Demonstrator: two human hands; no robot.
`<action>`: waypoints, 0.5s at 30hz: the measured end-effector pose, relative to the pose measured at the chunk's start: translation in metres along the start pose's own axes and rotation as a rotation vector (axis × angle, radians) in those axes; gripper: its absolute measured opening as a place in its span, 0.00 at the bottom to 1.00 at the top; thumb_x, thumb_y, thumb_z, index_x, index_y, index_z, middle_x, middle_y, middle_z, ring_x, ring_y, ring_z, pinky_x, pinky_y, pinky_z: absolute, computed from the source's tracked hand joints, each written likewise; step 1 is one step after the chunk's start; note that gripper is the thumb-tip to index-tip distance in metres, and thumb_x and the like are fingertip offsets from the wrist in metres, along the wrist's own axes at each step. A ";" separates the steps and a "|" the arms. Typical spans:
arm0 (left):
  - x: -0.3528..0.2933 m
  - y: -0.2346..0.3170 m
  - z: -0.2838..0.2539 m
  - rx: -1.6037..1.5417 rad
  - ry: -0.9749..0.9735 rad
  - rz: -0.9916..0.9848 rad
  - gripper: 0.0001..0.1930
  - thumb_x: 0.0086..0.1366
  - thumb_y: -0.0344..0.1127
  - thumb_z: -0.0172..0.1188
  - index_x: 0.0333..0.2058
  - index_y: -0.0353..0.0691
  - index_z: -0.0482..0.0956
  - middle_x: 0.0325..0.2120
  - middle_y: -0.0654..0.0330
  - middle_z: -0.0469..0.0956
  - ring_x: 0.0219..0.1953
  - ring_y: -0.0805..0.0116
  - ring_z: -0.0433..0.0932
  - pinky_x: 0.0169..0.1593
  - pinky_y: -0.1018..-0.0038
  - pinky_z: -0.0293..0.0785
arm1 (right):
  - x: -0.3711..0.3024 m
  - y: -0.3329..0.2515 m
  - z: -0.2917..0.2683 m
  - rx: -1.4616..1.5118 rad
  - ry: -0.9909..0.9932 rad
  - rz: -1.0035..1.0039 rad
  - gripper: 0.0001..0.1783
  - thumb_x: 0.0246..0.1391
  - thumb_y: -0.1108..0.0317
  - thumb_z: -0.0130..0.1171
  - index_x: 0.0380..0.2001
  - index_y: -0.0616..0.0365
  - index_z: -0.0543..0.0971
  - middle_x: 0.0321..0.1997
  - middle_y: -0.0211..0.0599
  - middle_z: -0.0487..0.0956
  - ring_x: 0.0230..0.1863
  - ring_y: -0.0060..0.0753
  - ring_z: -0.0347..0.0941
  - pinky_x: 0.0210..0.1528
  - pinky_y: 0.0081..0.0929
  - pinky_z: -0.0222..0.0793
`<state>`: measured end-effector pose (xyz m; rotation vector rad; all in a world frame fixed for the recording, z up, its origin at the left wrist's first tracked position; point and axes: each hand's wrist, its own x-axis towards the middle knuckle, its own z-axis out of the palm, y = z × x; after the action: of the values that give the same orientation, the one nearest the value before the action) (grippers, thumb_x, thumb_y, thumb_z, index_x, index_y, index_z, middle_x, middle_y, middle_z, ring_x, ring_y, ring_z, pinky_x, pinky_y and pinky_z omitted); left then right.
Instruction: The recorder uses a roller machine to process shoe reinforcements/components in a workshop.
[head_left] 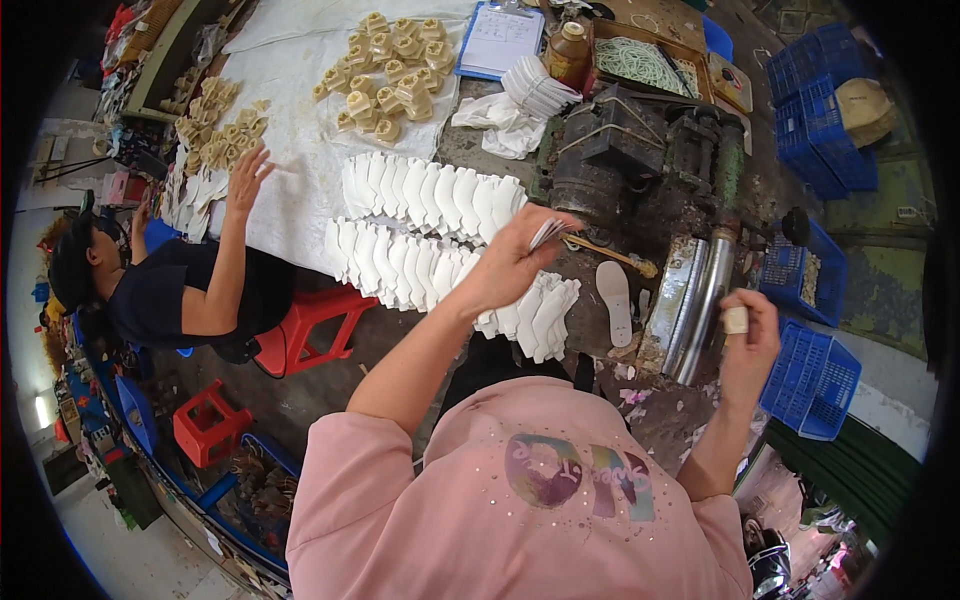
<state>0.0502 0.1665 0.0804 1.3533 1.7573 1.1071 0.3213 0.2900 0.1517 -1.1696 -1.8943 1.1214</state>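
My left hand (515, 260) is closed around a few thin pale pieces (547, 233), their edges showing between the fingers. It is above the right end of two long rows of overlapping white shaped pieces (430, 195). My right hand (752, 345) pinches a small cream-coloured block (736, 320), just right of a long shiny metal roller (708, 305). A brush with a wooden handle (615, 252) lies beyond my left hand. A white insole-shaped piece (613, 303) rests between my two hands.
A dark greasy machine (610, 150) fills the bench ahead. Cream moulded parts (390, 75) lie in piles on the white sheet. Blue crates (810, 380) stand at the right. At the left a co-worker (190, 290) sits beside a red stool (315, 330), one hand over the sheet.
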 end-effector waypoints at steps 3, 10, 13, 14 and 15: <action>-0.006 0.048 0.017 -1.219 -0.167 -0.219 0.18 0.67 0.35 0.48 0.53 0.35 0.64 0.41 0.60 0.72 0.44 0.69 0.72 0.49 0.73 0.68 | -0.004 -0.022 0.043 -0.063 -0.234 -0.226 0.15 0.45 0.79 0.55 0.39 0.61 0.74 0.39 0.38 0.73 0.40 0.32 0.70 0.45 0.25 0.65; -0.006 0.082 0.067 -1.341 0.000 -0.013 0.24 0.67 0.40 0.49 0.58 0.37 0.58 0.48 0.58 0.67 0.49 0.70 0.68 0.54 0.72 0.65 | -0.014 -0.027 0.090 -0.142 0.021 -0.435 0.09 0.44 0.74 0.60 0.31 0.57 0.74 0.44 0.42 0.70 0.44 0.45 0.62 0.45 0.38 0.57; -0.005 0.085 0.078 -1.054 0.145 -0.088 0.17 0.68 0.39 0.47 0.52 0.40 0.63 0.42 0.62 0.69 0.42 0.76 0.69 0.46 0.78 0.67 | -0.007 -0.023 0.071 -0.216 0.075 -0.493 0.07 0.45 0.72 0.59 0.30 0.56 0.73 0.39 0.39 0.71 0.42 0.43 0.63 0.45 0.38 0.56; -0.004 0.079 0.078 -0.905 0.134 -0.127 0.14 0.69 0.39 0.47 0.49 0.39 0.65 0.38 0.64 0.69 0.37 0.78 0.69 0.40 0.81 0.66 | -0.004 -0.020 0.057 -0.223 0.048 -0.422 0.06 0.45 0.72 0.58 0.30 0.55 0.73 0.36 0.38 0.72 0.41 0.42 0.65 0.46 0.37 0.56; -0.005 0.065 0.077 -0.751 0.133 -0.166 0.12 0.69 0.39 0.46 0.45 0.39 0.67 0.33 0.66 0.69 0.32 0.80 0.68 0.35 0.83 0.65 | 0.000 -0.015 0.043 -0.221 0.014 -0.353 0.06 0.45 0.72 0.58 0.30 0.54 0.74 0.33 0.37 0.73 0.39 0.41 0.66 0.46 0.37 0.56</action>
<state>0.1460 0.1863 0.1054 0.6753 1.2888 1.5683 0.2798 0.2719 0.1462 -0.9015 -2.1504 0.7258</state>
